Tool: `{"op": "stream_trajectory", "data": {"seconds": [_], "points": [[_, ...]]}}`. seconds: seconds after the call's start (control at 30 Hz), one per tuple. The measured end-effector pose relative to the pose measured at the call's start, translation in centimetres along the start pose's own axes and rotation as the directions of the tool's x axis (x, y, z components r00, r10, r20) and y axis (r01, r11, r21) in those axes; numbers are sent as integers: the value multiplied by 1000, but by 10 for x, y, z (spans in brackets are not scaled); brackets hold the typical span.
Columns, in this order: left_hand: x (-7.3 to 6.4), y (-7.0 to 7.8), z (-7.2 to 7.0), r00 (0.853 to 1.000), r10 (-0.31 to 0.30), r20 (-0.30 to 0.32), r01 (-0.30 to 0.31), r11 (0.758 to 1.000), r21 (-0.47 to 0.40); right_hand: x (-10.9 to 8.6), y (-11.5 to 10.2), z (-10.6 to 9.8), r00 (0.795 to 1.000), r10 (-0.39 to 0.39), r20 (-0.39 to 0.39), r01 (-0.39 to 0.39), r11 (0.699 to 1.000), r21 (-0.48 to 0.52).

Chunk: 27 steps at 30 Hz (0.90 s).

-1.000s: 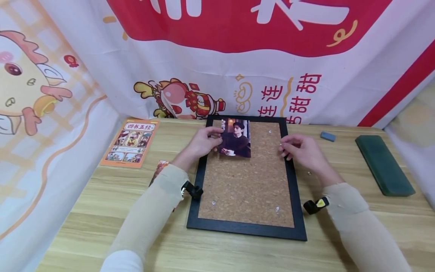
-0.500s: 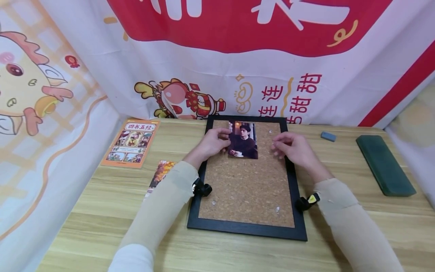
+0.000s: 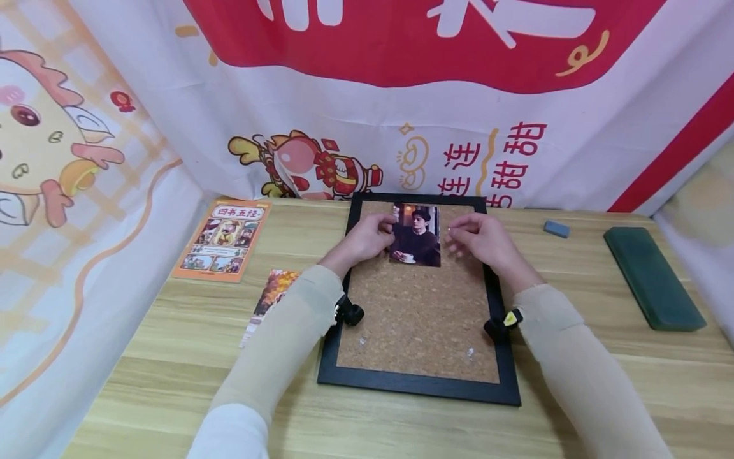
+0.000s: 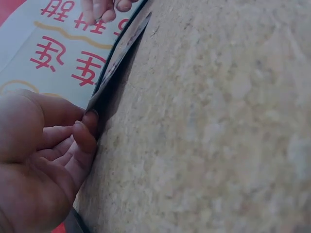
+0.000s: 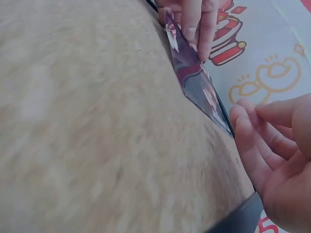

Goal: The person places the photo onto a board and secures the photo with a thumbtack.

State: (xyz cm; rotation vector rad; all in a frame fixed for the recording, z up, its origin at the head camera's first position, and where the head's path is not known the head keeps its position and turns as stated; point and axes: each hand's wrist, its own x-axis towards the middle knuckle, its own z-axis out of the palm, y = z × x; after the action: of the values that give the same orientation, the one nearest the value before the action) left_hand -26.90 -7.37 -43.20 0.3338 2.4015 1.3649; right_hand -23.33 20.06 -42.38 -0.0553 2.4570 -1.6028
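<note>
A photo print (image 3: 415, 237) of a seated person with a cup is over the upper part of a black-framed cork board (image 3: 421, 312). My left hand (image 3: 367, 239) pinches its left edge between thumb and fingers; in the left wrist view the photo (image 4: 121, 56) tilts up off the cork. Close by the photo's right edge, my right hand (image 3: 480, 239) has thumb and forefinger pressed together on a tiny push pin, mostly hidden by the fingertips. Small clear push pins (image 3: 470, 353) sit near the board's lower corners.
A second photo (image 3: 269, 299) lies left of the board, partly under my left sleeve. An orange booklet (image 3: 222, 241) lies at the back left. To the right are a small blue block (image 3: 556, 229) and a long green block (image 3: 654, 277). A printed cloth (image 3: 344, 102) hangs behind.
My left hand has carried the photo to the right across the upper board. The right hand has come left from the board's right frame to beside the photo, still pinching the pin.
</note>
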Motion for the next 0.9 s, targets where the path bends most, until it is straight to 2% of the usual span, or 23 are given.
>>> {"op": "stream_trajectory", "data": {"seconds": [0.2,0.5,0.9], "points": [[0,3,-1,1000,13,8,-13,998,55,23,-7,9,1000,-15,6,14,989,145],[1,0,-2,999,33,3,-33,993,110,48,-19,27,1000,11,18,-15,975,223],[5,-1,2,997,76,8,-76,984,162,74,-25,38,995,97,31,-101,970,219]]}}
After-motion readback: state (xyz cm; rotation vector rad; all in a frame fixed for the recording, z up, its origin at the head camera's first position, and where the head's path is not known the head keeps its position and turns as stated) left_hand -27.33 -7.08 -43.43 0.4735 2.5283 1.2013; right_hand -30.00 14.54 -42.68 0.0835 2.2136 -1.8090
